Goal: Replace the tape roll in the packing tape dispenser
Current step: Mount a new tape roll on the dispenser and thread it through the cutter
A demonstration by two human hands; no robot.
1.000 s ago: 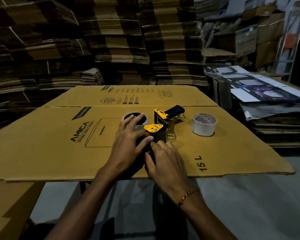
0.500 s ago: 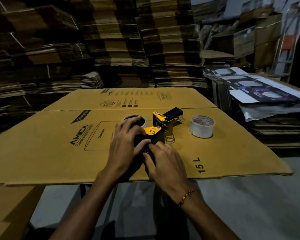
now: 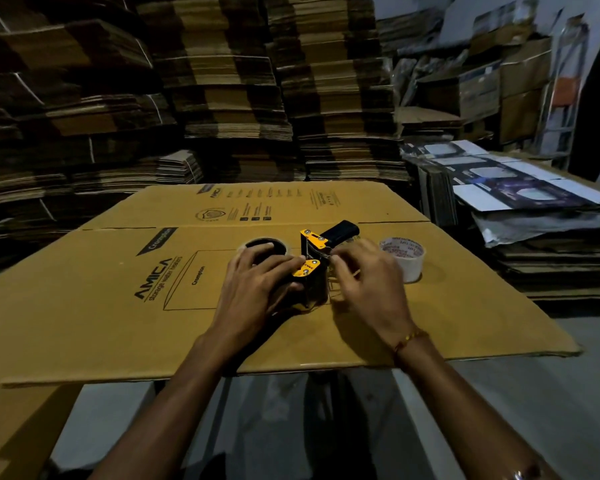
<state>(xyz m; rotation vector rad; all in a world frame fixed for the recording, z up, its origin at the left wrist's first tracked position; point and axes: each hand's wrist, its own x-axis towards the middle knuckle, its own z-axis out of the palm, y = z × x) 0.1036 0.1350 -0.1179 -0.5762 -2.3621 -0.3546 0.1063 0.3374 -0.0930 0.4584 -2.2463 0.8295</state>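
Black-and-yellow metal packing tape dispenser (image 3: pixel 314 271) lying on flat brown cardboard sheet (image 3: pixel 118 306), handle pointing away. Left hand (image 3: pixel 257 289) curling round dispenser's left side, likely steadying it. Right hand (image 3: pixel 364 282) pinching at dispenser's right edge; what it's pinching, cannot tell. White tape roll (image 3: pixel 404 259) waiting right of dispenser, untouched. Dark-cored roll (image 3: pixel 265 247) sitting left of dispenser, behind left fingers.

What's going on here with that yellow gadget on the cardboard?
A person is working on a packing tape dispenser that sits on a flattened cardboard box. The left hand grips its left side, where a dark roll sits, while the right hand reaches in at its right side. A white tape roll waits untouched just to the right.
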